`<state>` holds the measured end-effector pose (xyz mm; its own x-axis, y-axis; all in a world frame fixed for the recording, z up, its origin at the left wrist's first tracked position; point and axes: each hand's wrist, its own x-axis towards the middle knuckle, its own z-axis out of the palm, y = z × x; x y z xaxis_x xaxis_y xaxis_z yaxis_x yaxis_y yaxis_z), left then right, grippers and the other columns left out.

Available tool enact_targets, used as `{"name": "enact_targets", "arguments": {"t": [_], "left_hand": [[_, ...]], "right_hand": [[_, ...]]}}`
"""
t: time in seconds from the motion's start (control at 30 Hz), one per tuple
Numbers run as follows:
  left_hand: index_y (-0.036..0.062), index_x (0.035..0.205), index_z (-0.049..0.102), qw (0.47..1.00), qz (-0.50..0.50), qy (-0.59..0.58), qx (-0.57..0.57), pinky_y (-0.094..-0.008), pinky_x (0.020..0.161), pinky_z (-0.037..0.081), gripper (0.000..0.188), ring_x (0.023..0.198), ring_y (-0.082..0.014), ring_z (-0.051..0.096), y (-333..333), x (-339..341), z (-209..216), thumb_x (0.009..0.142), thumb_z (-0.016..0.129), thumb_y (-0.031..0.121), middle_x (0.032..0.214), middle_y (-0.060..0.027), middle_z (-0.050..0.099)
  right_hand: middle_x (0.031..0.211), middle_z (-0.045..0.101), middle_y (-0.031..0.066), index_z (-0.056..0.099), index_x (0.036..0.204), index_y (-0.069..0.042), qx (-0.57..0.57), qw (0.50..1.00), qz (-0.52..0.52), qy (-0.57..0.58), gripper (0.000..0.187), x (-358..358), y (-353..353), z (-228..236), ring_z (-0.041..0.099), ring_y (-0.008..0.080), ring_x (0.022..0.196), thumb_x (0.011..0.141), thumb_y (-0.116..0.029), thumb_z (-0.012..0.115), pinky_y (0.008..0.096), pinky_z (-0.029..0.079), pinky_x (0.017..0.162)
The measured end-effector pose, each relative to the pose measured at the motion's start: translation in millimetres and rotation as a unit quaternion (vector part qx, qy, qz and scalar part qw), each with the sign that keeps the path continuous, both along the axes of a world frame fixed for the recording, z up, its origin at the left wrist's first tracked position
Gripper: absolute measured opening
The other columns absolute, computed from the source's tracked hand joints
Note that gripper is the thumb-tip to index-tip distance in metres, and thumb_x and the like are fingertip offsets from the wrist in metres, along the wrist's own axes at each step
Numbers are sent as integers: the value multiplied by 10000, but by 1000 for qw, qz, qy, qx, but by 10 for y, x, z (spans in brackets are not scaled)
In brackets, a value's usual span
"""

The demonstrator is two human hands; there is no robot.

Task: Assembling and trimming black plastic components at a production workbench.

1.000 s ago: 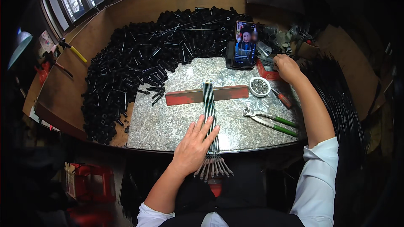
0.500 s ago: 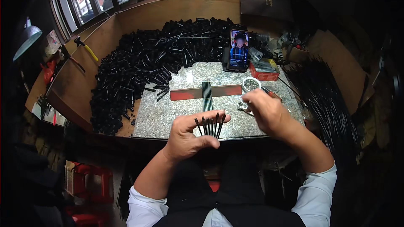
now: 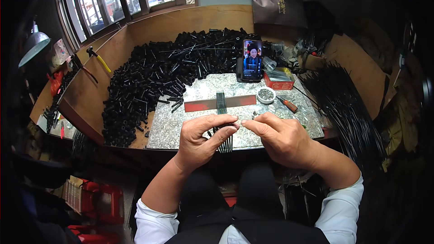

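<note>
My left hand (image 3: 199, 135) is closed in a pinch on thin black rods (image 3: 221, 101), close to their near ends. The rods run away from me in a narrow row across a red-and-brown bar (image 3: 199, 105). Just to the right, my right hand (image 3: 282, 138) pinches with thumb and forefinger, almost touching the left fingertips. Whatever lies between the right fingertips is too small to make out. Beyond the right hand sit a white cup (image 3: 257, 95) of small metal parts and a screwdriver (image 3: 290, 105) with an orange handle.
The speckled stone slab (image 3: 169, 126) carries a phone (image 3: 252, 61) on a stand and a red box (image 3: 279, 85). A heap of black tubular parts (image 3: 167, 72) fills the left and back. Long black rods (image 3: 348, 108) lean at right. A yellow-handled hammer (image 3: 101, 61) hangs left.
My right hand has come from beside the white cup to my left fingertips. The left thumb and fingers, apart around the upright rod ends before, have closed. The view has shifted slightly.
</note>
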<state>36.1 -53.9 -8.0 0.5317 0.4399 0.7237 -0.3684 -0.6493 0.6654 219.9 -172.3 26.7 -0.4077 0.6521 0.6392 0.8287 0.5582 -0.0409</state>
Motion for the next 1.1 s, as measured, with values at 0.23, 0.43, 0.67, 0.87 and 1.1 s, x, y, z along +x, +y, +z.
{"name": "enact_targets", "arguments": {"t": [0.23,0.43,0.67,0.87,1.1], "left_hand": [[-34,948,676,999,9,-2,34,-273,738,540,115,807,-183,687,46,-24,22,839,661,-1,866,-136,703],[-29,938,681,1000,13,-4,24,-255,726,534,106,793,-169,684,48,-39,43,839,664,3,864,-132,706],[-16,924,695,999,18,-7,28,-252,660,533,103,738,-168,686,73,-38,18,830,681,24,840,-123,707],[-17,923,696,1000,13,-6,27,-253,651,531,105,732,-168,684,79,-39,6,824,685,17,833,-126,704],[-24,922,696,999,17,-5,45,-252,651,531,104,727,-167,682,75,-43,33,822,680,3,827,-128,703]], "right_hand": [[838,618,125,603,1133,-18,17,1000,-22,-1,445,2,24,11,637,243,655,707,107,568,317,536,530],[825,616,109,613,1143,-31,34,999,-15,-6,454,-1,59,21,634,221,643,710,101,575,301,538,521],[843,600,114,601,1134,-16,51,998,-21,-23,438,-7,60,68,630,226,670,712,101,591,303,538,532],[867,590,123,600,1068,-14,64,998,-19,-4,364,9,73,41,622,245,697,721,91,618,330,522,532],[854,588,114,606,1083,-12,41,999,-28,-13,380,15,31,64,620,228,668,716,82,617,316,521,515]]}}
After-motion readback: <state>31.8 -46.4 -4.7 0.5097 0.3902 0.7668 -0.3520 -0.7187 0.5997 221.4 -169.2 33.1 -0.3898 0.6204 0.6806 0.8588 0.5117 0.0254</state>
